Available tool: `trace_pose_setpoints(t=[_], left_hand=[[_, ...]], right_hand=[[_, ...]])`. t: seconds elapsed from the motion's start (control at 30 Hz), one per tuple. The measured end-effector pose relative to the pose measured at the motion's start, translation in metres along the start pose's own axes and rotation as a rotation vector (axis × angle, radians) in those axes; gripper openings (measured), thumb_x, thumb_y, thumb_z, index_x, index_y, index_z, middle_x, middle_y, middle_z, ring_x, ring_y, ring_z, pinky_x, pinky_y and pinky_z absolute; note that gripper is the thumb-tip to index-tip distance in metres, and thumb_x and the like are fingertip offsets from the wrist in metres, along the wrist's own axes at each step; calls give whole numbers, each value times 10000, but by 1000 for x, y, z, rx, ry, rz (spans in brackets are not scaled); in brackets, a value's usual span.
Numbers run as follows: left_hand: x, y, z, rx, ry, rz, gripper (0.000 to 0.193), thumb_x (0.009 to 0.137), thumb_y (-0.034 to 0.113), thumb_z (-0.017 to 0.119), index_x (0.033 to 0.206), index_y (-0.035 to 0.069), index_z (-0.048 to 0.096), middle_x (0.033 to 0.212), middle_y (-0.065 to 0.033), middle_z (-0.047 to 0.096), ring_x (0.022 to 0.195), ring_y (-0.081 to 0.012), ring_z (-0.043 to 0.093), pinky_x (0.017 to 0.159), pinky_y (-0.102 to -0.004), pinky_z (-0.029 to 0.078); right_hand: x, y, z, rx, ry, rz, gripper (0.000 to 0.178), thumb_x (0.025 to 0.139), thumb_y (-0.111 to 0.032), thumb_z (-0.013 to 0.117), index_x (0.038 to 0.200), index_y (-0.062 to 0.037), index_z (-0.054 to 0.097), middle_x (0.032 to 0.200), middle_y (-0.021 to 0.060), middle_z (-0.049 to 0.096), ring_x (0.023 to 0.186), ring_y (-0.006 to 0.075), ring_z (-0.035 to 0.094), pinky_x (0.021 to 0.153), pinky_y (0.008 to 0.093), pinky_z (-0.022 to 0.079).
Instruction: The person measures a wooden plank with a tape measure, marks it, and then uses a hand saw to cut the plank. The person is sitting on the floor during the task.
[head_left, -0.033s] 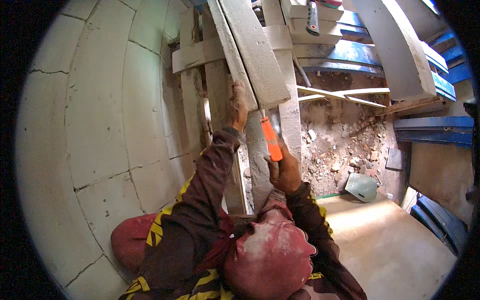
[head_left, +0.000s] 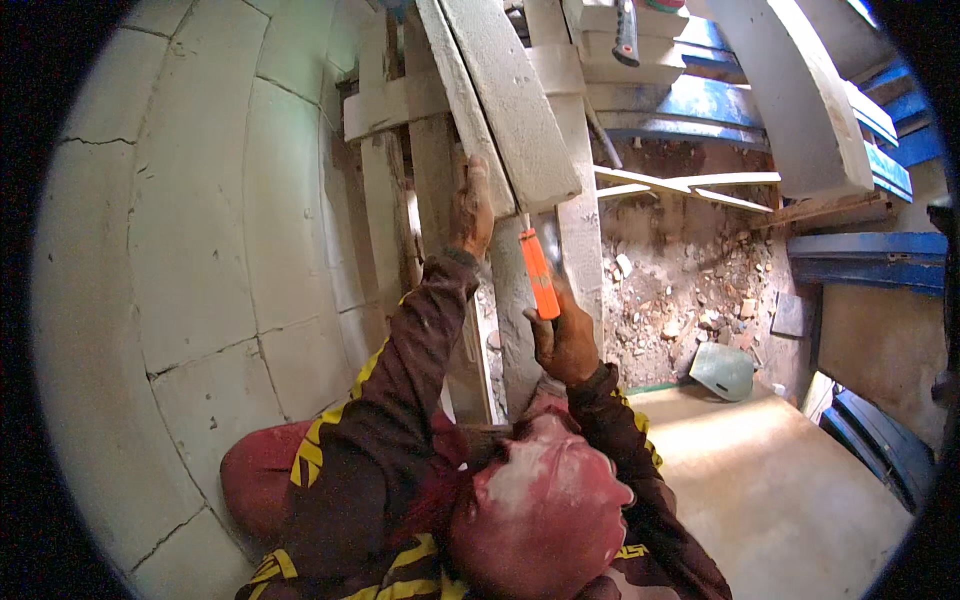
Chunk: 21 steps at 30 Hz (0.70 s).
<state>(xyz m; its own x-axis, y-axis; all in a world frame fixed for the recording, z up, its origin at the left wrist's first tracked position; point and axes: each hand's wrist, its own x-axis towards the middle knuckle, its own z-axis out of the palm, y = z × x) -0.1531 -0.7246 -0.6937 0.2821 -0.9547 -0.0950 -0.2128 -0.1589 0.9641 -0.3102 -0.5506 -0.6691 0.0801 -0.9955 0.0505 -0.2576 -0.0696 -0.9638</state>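
A long pale block (head_left: 522, 125) lies on the wooden planks ahead of me, with a dark lengthwise slot dividing off its narrower left strip. My left hand (head_left: 472, 207) grips the near left edge of that strip; one digit lies along the side and the other fingers are hidden. The orange-handled tool (head_left: 540, 272) points away from me, its thin metal part entering the slot at the block's near end. My right hand (head_left: 567, 340) is closed around the butt of the handle. The rest of the blade is out of sight in the slot.
A pale slab wall (head_left: 200, 220) rises at left. A black-handled tool (head_left: 626, 35) lies on stacked pale blocks (head_left: 625, 70) at the far right, near another long block (head_left: 800, 110). Rubble (head_left: 670, 300), crossed light strips (head_left: 690, 187) and a grey-green scoop-like piece (head_left: 722, 372) lie at right.
The orange handle and my right hand have shifted very slightly up and to the left. The block and my left hand stay almost in place.
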Motion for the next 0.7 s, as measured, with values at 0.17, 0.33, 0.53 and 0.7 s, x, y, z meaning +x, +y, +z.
trace_pose_setpoints(t=[0.17, 0.33, 0.53, 0.7], left_hand=[[14, -2, -2, 254, 43, 139, 491, 1032, 353, 462, 1330, -32, 528, 1356, -166, 569, 1247, -257, 539, 1048, -365, 409], [-1, -2, 13, 159, 169, 132, 518, 1018, 390, 485, 1308, -34, 551, 1336, -165, 584, 1261, -295, 531, 1051, -370, 412], [9, 5, -4, 148, 112, 206, 460, 1005, 344, 512, 1263, -31, 576, 1289, -160, 610, 1215, -279, 555, 1035, -392, 418], [2, -7, 7, 96, 0, -58, 585, 1002, 457, 453, 1309, -35, 527, 1333, -179, 561, 1256, -278, 507, 1065, -374, 370]], right_hand=[[-50, 13, -7, 79, -138, 557, 516, 921, -165, 620, 1397, -57, 452, 1126, 204, 646, 951, 322, 664, 790, 386, 528], [9, 15, -2, -60, 9, 186, 446, 933, -142, 630, 1343, -40, 485, 1087, 222, 658, 923, 329, 692, 718, 362, 544], [8, 3, 3, -21, 140, -27, 526, 870, -59, 627, 1371, -136, 487, 965, 193, 660, 810, 327, 671, 715, 388, 528], [2, 18, 0, -82, 139, 40, 500, 880, -96, 632, 1357, -118, 481, 1003, 214, 662, 807, 362, 689, 675, 425, 534]])
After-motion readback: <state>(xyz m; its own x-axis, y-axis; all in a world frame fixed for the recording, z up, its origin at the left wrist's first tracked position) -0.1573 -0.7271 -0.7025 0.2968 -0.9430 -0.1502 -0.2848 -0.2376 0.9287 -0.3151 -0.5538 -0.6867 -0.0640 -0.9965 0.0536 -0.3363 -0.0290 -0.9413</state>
